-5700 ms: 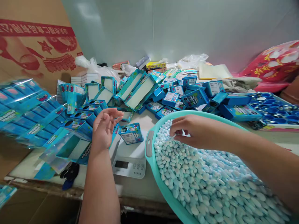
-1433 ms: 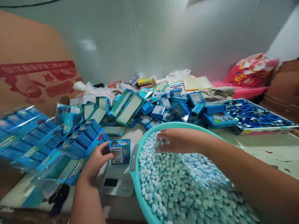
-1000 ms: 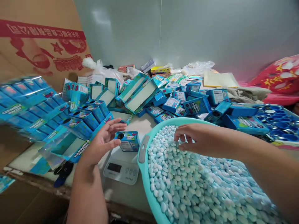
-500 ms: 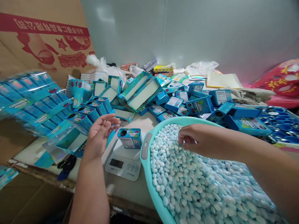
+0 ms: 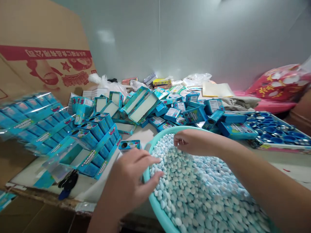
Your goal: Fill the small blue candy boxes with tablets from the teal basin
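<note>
A turquoise basin (image 5: 156, 210) full of pale blue and white candies (image 5: 191, 187) takes up the lower right of the view. My left hand (image 5: 134, 178) reaches over its left rim, thumb and fingers apart just above the candies, holding nothing I can see. My right hand (image 5: 189, 142) is low over the candies near the far rim. Its fingers are curled in, and whatever they hold is hidden. Behind my left hand stands a small blue candy box (image 5: 128, 145), dark round spot on top. My left hand covers the scale under the box.
Filled blue display trays (image 5: 98, 158) stand at left, beside plastic-wrapped packs (image 5: 36, 123) and a large carton (image 5: 48, 64). Loose blue boxes (image 5: 194, 115) are heaped behind the basin. A tray of blue round lids (image 5: 274, 129) lies at right. Dark scissors (image 5: 69, 184) rest near the table edge.
My left hand has moved right and down, from beside the scale to over the basin's left rim. My right hand stays low in the candies. The view has shifted slightly.
</note>
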Available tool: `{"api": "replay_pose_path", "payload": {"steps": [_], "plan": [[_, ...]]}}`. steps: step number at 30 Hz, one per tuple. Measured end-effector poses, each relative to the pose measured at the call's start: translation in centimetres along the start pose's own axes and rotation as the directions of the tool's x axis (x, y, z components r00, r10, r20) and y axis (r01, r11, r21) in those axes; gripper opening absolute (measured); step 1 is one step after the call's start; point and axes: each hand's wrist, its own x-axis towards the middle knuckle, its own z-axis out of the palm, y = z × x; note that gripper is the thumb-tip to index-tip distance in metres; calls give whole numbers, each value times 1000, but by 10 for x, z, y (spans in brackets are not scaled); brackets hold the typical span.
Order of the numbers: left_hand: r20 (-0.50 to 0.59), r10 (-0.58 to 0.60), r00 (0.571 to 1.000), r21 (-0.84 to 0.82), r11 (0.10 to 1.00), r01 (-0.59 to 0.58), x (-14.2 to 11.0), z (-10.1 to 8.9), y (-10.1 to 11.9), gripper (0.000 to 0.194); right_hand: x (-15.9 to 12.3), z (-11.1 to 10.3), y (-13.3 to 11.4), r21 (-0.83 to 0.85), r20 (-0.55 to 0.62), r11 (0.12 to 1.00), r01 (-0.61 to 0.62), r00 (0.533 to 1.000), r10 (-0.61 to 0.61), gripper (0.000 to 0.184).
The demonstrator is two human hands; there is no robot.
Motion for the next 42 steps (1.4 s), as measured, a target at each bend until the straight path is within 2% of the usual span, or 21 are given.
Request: {"api": "replay_pose_path", "payload": {"steps": [2,4,6,9,12,16,20,25,30,33,36,42], "plan": [[208,-59,976,55,997,49,4,9,23,23,0,-1,-2,10,15,1000,-20,1000,20,19],[319,-123,940,91,991,99,9,20,33,20,-1,-1,-3,19,19,1000,-14,1000,14,19],[377,-196,905,137,978,155,13,29,36,19,-2,-2,-4,30,25,1000,-6,1000,5,19],[403,-298,865,236,947,217,17,41,44,19,-3,-4,-7,42,35,999,4,999,-5,21],[387,-355,851,269,926,264,21,53,58,17,-5,-7,-11,37,26,999,22,999,-23,20],[375,-318,871,240,941,240,27,70,73,18,-8,-8,-13,24,16,999,39,999,-40,18],[371,-270,888,171,960,220,28,76,71,20,-8,-6,-10,27,9,998,53,999,-53,18],[290,-178,940,3,983,185,23,79,62,15,-6,-5,-5,41,-3,997,71,997,-71,19],[224,-112,968,-65,990,129,22,73,56,16,-4,-5,-4,60,-17,994,89,996,-88,19],[129,-156,979,-84,982,168,26,61,42,19,-3,-4,-4,74,-2,995,68,998,-68,20],[43,-236,971,-132,962,240,29,50,25,19,-1,-3,-2,85,7,995,49,999,-50,22],[37,-264,964,-208,941,266,31,49,14,17,3,-2,7,86,4,995,56,998,-57,23]]}}
